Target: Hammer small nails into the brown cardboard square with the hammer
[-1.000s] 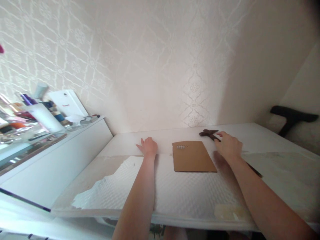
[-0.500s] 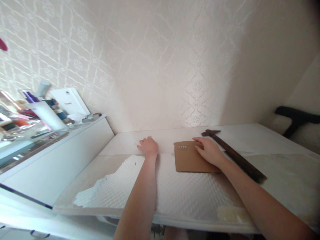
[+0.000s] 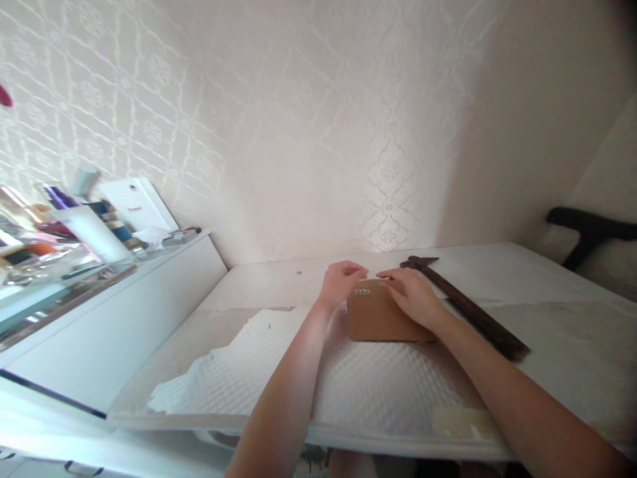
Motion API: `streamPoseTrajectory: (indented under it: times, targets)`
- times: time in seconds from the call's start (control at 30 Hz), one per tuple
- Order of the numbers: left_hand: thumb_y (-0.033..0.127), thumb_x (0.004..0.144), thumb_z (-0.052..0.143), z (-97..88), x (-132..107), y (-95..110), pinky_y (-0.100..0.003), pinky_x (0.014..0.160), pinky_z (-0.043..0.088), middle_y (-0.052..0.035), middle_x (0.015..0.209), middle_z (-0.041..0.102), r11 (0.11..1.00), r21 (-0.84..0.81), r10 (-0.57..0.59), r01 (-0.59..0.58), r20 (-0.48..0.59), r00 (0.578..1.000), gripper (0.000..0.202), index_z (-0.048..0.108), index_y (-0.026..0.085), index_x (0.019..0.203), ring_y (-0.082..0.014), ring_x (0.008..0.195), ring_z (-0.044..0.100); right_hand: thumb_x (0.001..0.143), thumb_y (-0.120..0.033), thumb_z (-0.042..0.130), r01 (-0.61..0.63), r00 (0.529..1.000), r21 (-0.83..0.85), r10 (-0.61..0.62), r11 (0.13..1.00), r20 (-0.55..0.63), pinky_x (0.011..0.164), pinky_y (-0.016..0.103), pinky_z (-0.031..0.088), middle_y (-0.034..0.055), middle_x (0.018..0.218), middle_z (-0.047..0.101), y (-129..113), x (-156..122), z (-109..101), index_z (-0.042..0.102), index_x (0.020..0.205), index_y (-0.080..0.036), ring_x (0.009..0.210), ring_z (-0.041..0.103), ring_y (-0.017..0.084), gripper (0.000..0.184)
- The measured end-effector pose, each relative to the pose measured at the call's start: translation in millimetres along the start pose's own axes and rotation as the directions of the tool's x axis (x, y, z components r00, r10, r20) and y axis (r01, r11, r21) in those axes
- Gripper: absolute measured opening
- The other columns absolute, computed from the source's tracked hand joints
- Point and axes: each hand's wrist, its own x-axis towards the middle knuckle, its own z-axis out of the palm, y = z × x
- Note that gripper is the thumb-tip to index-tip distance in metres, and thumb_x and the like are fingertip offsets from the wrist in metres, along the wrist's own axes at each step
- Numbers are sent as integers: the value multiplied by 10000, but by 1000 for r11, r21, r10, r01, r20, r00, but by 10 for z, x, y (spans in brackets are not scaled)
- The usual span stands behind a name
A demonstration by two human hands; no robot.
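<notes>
A brown cardboard sheet (image 3: pixel 375 320) lies on the white board (image 3: pixel 348 378) in front of me, with a row of small pale studs (image 3: pixel 363 291) near its far edge. My left hand (image 3: pixel 339 282) is at the sheet's far left corner, fingers curled over the edge by the studs. My right hand (image 3: pixel 415 297) rests on the sheet's far right part, fingers bent toward the studs. Whether either hand pinches anything is too small to see. A dark wooden hammer (image 3: pixel 465 307) lies on the table just right of my right hand.
Torn white textured paper (image 3: pixel 239 372) covers part of the board. A white cabinet (image 3: pixel 99 299) at the left carries several bottles and jars (image 3: pixel 74 226). Patterned wall behind the table. A dark chair arm (image 3: pixel 592 232) is at the far right.
My left hand has moved right from the bare board to the cardboard's far left corner. My right hand left the hammer and settled on the cardboard.
</notes>
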Motion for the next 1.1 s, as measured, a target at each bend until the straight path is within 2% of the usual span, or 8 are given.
streamPoseTrajectory:
  times: [0.13,0.27,0.47,0.67,0.87,1.1]
  targets:
    - [279,638,648,86,-93,91,-259,715,430,-55,734,659,977,-205,-25,54,142,990,214,660,104,760,-123,690,576,822,-224,443,64,998,32,-64,997,1,785,361,428,58,912,642,-44,6,5,597,919,-193,853,556,210,184]
    - [244,618,667,86,-114,94,-245,703,424,-45,726,652,961,-258,-55,99,172,984,212,661,99,773,-108,673,565,826,-234,446,52,999,24,-51,998,-5,781,361,429,65,913,641,-42,2,18,592,933,-184,851,550,211,188]
    - [266,656,637,123,-68,7,-229,662,424,-58,750,650,979,-195,-32,53,108,994,211,653,93,776,-106,675,558,819,-244,461,22,1000,10,-22,1000,23,791,353,423,61,942,636,-36,-1,17,578,989,-178,865,543,211,216]
    - [277,699,590,146,-29,-88,-247,694,437,-56,741,661,995,76,56,-56,7,998,185,667,118,752,-125,703,563,814,-229,469,-24,991,-70,33,997,132,814,347,405,61,959,637,-8,-16,7,598,967,-181,896,537,214,206]
    - [281,702,599,217,-34,-175,-242,729,458,-46,774,680,986,151,58,-68,69,996,172,677,147,777,-127,733,597,806,-206,483,-59,961,-109,86,992,263,795,319,400,58,918,645,-4,-26,8,609,985,-188,870,542,204,220]
    - [255,726,571,252,-11,-292,-242,763,456,-50,829,687,986,141,73,-89,113,991,193,679,146,843,-130,776,609,796,-196,491,-82,954,-103,107,991,280,779,306,399,58,902,648,-14,-20,0,619,977,-180,853,542,198,222]
